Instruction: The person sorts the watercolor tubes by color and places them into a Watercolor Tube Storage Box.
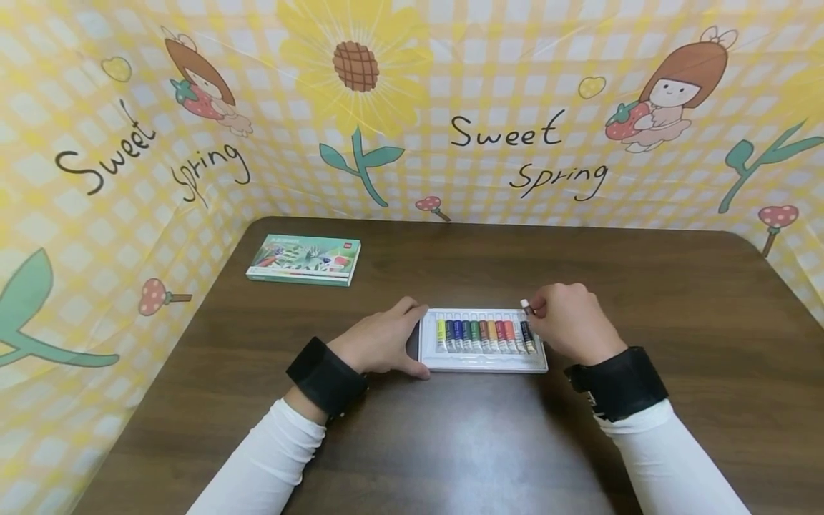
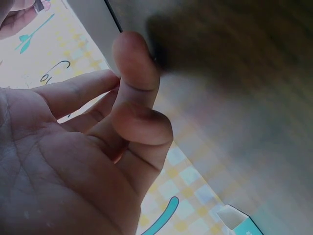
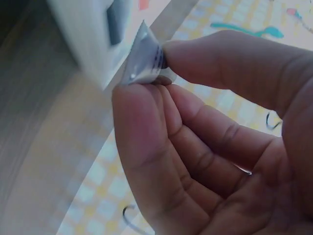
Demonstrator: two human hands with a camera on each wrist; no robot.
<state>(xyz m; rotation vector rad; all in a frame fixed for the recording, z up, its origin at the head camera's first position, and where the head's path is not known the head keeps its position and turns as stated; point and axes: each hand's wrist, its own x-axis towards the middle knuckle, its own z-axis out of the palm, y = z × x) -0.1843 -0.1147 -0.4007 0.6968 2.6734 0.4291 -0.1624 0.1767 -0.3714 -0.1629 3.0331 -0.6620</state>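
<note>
A white tray holds a row of several small paint tubes in different colours. At its left end my left hand grips the tray, fingers by the far corner and thumb by the near one. My right hand is over the tray's right end and pinches a paint tube with a white cap between thumb and fingers. The flat crimped end of that tube shows in the right wrist view. Most of the tube's body is hidden by the fingers.
A flat green illustrated box lies at the back left of the dark brown wooden table. A yellow checked cloth with printed drawings stands like a wall along the back and sides.
</note>
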